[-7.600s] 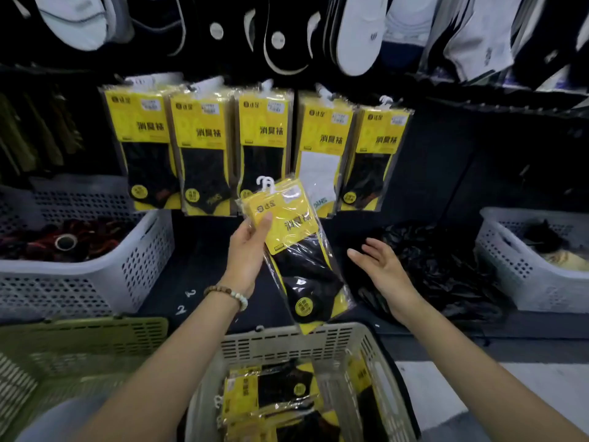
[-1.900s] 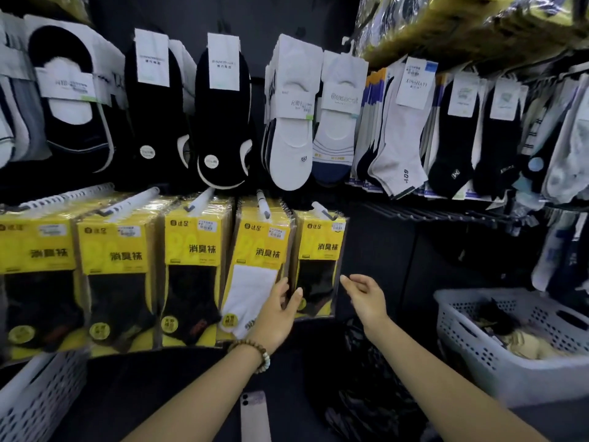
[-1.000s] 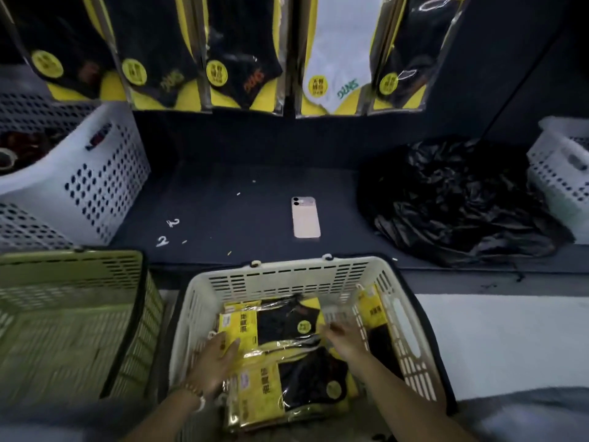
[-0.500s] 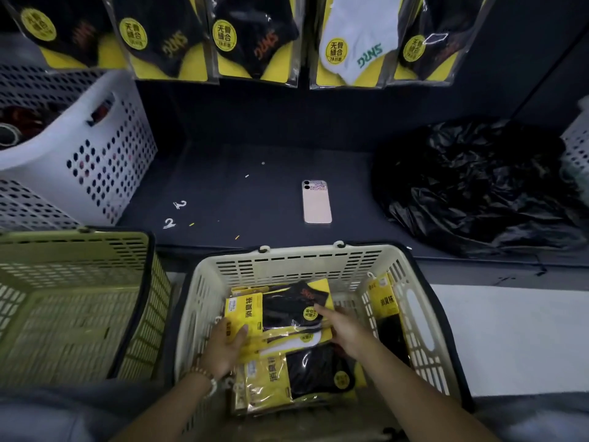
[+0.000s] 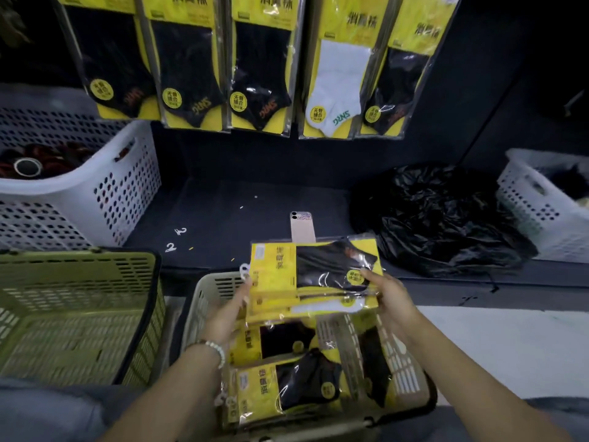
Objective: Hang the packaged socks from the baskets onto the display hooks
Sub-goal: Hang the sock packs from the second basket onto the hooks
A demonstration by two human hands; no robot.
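Observation:
A small stack of yellow sock packets (image 5: 314,275) is held flat above the cream basket (image 5: 395,355), black socks on top and a white pair showing beneath. My left hand (image 5: 228,314) grips its left end, near the white hanger tab. My right hand (image 5: 387,298) pinches its right end, thumb on top. Several more yellow packets (image 5: 287,387) lie in the basket below. A row of hung yellow packets (image 5: 261,65) fills the wall above, one (image 5: 338,74) with white socks.
A green basket (image 5: 73,314) stands at the left, white perforated baskets at far left (image 5: 95,193) and far right (image 5: 541,212). A pink phone (image 5: 302,226) and a crumpled black plastic bag (image 5: 439,218) lie on the dark shelf.
Both hands have lifted the top packets out of the cream basket, up and toward the shelf. The view has tilted up a little.

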